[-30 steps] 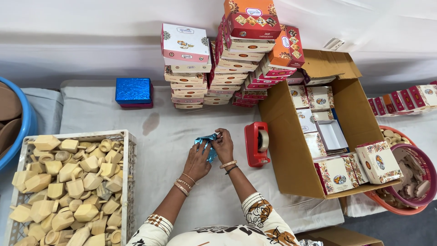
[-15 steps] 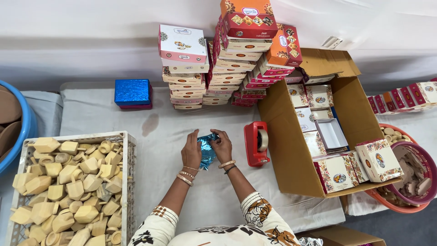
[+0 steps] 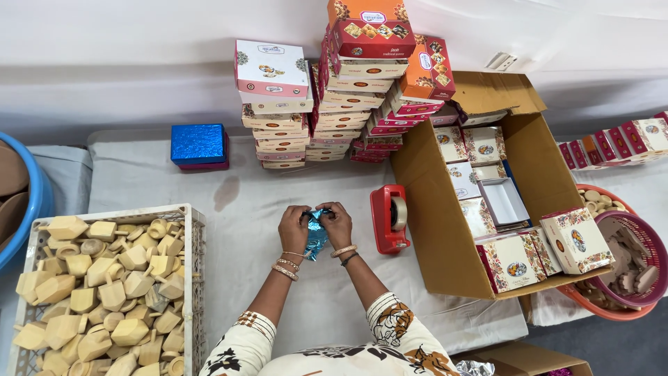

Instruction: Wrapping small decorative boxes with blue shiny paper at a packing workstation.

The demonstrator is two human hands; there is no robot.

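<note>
My left hand (image 3: pixel 293 229) and my right hand (image 3: pixel 338 224) are together over the white-covered table (image 3: pixel 229 188), both closed on a small object wrapped in shiny blue foil (image 3: pixel 316 233). The foil pokes out between and below my fingers; the thing inside it is hidden. Bangles ring both wrists. A red tape dispenser (image 3: pixel 389 218) stands just right of my right hand.
A white crate (image 3: pixel 191 230) of wooden tops sits front left. A blue foil-covered box (image 3: pixel 200 145) lies at the back left. Stacks of printed boxes (image 3: pixel 334 104) stand behind. An open carton (image 3: pixel 431 230) of boxes is to the right, with baskets (image 3: pixel 630 261) beyond.
Both hands have closed in tighter around the blue foil piece and shifted slightly. The foil shows less than before.
</note>
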